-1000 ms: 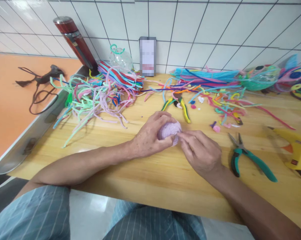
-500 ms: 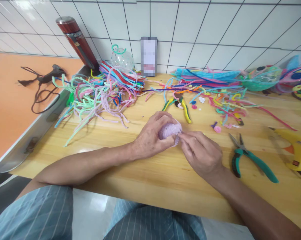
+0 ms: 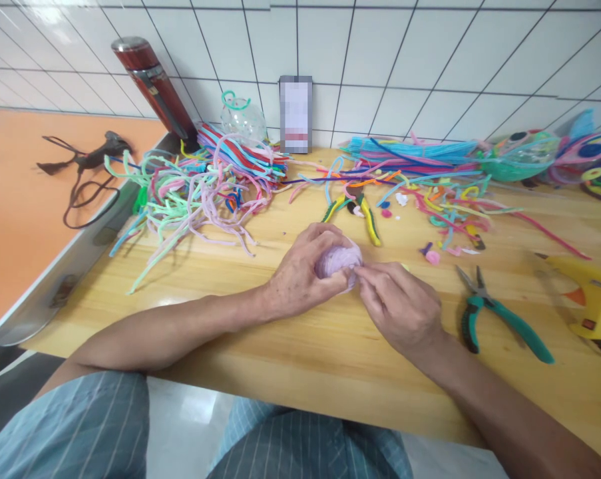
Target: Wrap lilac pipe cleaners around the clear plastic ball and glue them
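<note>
A lilac ball of wound pipe cleaner (image 3: 336,260) is held above the wooden table, near its middle. My left hand (image 3: 305,266) wraps round it, fingers over the far side and thumb along the near side. At the ball's right edge my right hand (image 3: 402,303) pinches with thumb and forefinger, seemingly on the pipe cleaner's end; the fingertips hide most of it. Green-handled pliers (image 3: 487,299) lie with jaws apart to the right of my right hand. Beyond the ball rest yellow-handled pliers (image 3: 370,219).
Loose pipe cleaners (image 3: 180,206) heap at the back left, near a leaning red thermos (image 3: 155,93). A phone (image 3: 295,113) stands against the tiled wall. More pipe cleaners (image 3: 414,153) and scraps lie at the back right. A yellow glue gun (image 3: 590,293) lies at the right edge.
Both hands keep nearly the same hold on the lilac ball. The whole view has shifted very slightly; nothing was taken up or let go.
</note>
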Demonstrator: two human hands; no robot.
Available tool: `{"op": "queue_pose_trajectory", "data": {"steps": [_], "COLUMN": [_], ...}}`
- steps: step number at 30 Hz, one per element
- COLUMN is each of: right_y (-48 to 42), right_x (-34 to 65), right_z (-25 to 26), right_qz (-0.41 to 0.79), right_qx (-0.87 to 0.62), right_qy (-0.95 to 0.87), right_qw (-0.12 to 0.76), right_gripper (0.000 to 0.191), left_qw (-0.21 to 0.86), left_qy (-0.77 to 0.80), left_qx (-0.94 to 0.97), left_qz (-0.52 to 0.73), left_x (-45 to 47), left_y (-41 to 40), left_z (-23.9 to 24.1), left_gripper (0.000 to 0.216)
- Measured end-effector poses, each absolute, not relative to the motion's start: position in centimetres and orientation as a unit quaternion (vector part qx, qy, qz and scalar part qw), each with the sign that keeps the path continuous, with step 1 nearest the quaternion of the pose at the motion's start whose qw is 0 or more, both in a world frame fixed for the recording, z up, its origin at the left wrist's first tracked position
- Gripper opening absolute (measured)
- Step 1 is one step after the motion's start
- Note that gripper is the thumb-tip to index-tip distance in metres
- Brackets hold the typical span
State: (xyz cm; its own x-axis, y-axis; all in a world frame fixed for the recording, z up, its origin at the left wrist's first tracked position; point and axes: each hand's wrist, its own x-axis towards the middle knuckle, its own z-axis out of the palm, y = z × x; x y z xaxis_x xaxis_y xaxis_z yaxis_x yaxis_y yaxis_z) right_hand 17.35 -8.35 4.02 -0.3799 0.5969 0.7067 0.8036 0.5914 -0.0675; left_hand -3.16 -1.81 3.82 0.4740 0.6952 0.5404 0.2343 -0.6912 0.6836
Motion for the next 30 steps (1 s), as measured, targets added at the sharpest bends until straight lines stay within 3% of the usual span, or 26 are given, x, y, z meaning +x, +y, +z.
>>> {"op": "queue_pose_trajectory", "data": {"steps": [20,30], "right_y": [-8.09,-8.33], "right_x": [17.2,17.25], "right_z": [4.7,4.32], "right_qz": [-0.113,-0.092], "right_qx": [-0.426,-0.432], "right_qy": [-0.816,-0.816], "right_qw": [0.375,0.373], "right_gripper": [0.015,0.02], "left_qw": [0.27,0.274], "left_qy": [0.291,0.293], "left_qx": [0.817,0.816], "left_qz": [0.419,0.416], "left_x": [-3.12,-3.28], "left_y": [-2.07,-1.89], "left_z": [4.02,4.24], "left_gripper": [0.027,0.026]}}
